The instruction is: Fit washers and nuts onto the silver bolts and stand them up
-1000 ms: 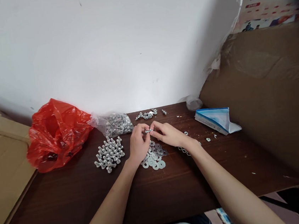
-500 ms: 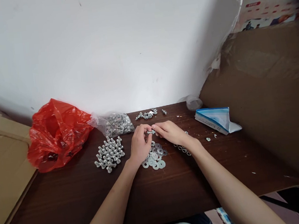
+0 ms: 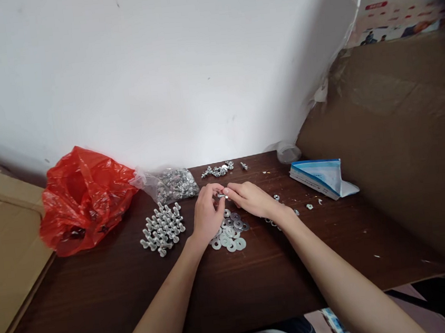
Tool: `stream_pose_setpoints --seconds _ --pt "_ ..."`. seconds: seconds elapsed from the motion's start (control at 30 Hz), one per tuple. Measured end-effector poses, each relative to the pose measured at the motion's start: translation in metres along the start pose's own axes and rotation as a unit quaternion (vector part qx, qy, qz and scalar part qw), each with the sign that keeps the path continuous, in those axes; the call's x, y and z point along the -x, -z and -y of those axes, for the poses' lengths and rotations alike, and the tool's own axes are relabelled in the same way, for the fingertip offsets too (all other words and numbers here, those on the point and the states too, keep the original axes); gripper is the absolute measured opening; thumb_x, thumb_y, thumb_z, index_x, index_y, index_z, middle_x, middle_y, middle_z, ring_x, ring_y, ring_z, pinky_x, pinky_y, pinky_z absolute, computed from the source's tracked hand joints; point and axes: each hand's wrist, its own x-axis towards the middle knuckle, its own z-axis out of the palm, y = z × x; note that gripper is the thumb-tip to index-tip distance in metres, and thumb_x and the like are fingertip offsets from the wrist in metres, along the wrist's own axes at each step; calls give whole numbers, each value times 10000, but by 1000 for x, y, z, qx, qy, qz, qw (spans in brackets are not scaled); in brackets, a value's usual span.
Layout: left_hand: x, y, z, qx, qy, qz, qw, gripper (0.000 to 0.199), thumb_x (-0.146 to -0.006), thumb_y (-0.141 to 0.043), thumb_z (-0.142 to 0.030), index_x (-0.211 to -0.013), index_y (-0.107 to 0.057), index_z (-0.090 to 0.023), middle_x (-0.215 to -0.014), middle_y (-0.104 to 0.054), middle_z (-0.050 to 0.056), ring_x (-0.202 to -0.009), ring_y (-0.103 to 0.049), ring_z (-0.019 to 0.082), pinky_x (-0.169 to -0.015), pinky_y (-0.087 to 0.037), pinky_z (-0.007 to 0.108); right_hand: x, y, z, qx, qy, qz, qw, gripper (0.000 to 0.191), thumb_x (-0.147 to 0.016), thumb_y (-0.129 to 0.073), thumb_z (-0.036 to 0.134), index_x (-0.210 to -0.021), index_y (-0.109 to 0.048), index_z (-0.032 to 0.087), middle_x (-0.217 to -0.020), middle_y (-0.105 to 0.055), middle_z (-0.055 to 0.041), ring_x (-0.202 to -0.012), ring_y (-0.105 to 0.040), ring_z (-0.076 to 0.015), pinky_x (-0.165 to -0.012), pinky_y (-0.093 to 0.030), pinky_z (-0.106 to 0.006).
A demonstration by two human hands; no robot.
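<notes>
Above a pile of flat washers point(image 3: 229, 234), my left hand point(image 3: 207, 210) pinches a small metal bolt point(image 3: 221, 195) between thumb and fingers. The bolt lies roughly sideways. My right hand point(image 3: 252, 198) has its thumb and fingertips closed at the bolt's right end; whether a nut sits there is too small to tell. Left of my hands, several bolts point(image 3: 163, 228) stand in a tight cluster, heads down. Several nuts point(image 3: 276, 198) lie beside and partly behind my right wrist. Several assembled bolts point(image 3: 219, 171) with washers lie near the wall.
A clear bag of metal fasteners point(image 3: 179, 184) and a red plastic bag point(image 3: 87, 202) sit at the back left. A blue-white carton point(image 3: 317, 175) and a clear round lid point(image 3: 288, 153) are at the right. Cardboard boxes point(image 3: 396, 159) flank the dark table point(image 3: 102, 306).
Both hands stay together over the washers. My right fingers have shifted slightly left along the bolt, and its wrist has turned a little, showing different nuts behind it.
</notes>
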Motion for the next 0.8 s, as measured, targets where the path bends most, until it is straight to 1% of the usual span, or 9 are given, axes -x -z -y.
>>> stream_pose_setpoints --seconds 0.07,0.17,0.23,0.37,0.47,0.57,0.63,0.73,0.8 --pt "0 0 0 0 2 -8 1000 199 -794 -507 -72 -944 -520 -201 -936 -583 45 -851 -561 160 -642 -469 252 0 1 -1 -6 5 -1 1000 349 -930 -368 512 -852 -506 202 -611 -523 9 -555 -445 -132 -554 -279 -263" --pt "0 -1 1 -1 2 -12 1000 178 -800 -506 -75 -930 -517 -196 -934 -582 49 -852 -563 160 -654 -474 258 1 1 -1 -12 20 9 1000 280 -911 -434 474 -953 -504 206 -616 -526 21 -550 -442 -131 -549 -277 -262" --pt "0 -1 1 -2 -1 -7 1000 178 -800 -508 -77 -934 -516 -194 -940 -580 51 -859 -563 163 -669 -477 266 0 0 -1 -12 28 16 999 272 -934 -391 442 -890 -504 199 -621 -530 13 -557 -446 -130 -562 -287 -266" --pt "0 0 -1 -3 -9 6 1000 215 -791 -506 -65 -961 -515 -197 -945 -578 49 -867 -559 163 -670 -477 264 0 0 0 -17 27 28 999 423 -972 -257 451 -718 -474 193 -600 -522 -6 -570 -460 -135 -593 -310 -277" --pt "0 0 -1 4 -4 -1 1000 202 -795 -500 -66 -949 -515 -195 -942 -582 49 -860 -561 160 -662 -475 258 1 1 2 -23 17 28 999 352 -948 -330 488 -831 -493 198 -622 -543 -1 -579 -473 -143 -575 -305 -274" --pt "-1 0 0 6 3 -9 1000 187 -800 -504 -74 -945 -516 -192 -942 -583 52 -852 -565 158 -653 -475 255 1 1 2 -18 23 27 999 278 -930 -399 457 -918 -501 199 -642 -559 1 -581 -476 -143 -571 -298 -273" --pt "0 0 0 2 -2 -4 1000 195 -798 -507 -73 -953 -515 -191 -948 -580 53 -863 -564 161 -661 -478 258 1 1 1 -15 26 28 999 313 -951 -352 431 -827 -512 192 -619 -546 -1 -569 -467 -137 -580 -300 -276" --pt "0 0 -1 -2 -17 9 1000 220 -792 -507 -63 -971 -514 -191 -951 -576 55 -885 -561 168 -681 -483 268 0 0 0 -27 24 38 999 448 -976 -260 434 -679 -486 185 -597 -536 -10 -563 -468 -128 -597 -314 -276" --pt "0 0 0 0 -20 7 1000 216 -797 -504 -66 -972 -514 -192 -952 -577 56 -883 -562 168 -679 -483 268 0 0 0 -35 24 39 998 442 -971 -269 456 -711 -499 183 -603 -543 -9 -567 -475 -130 -596 -316 -273"
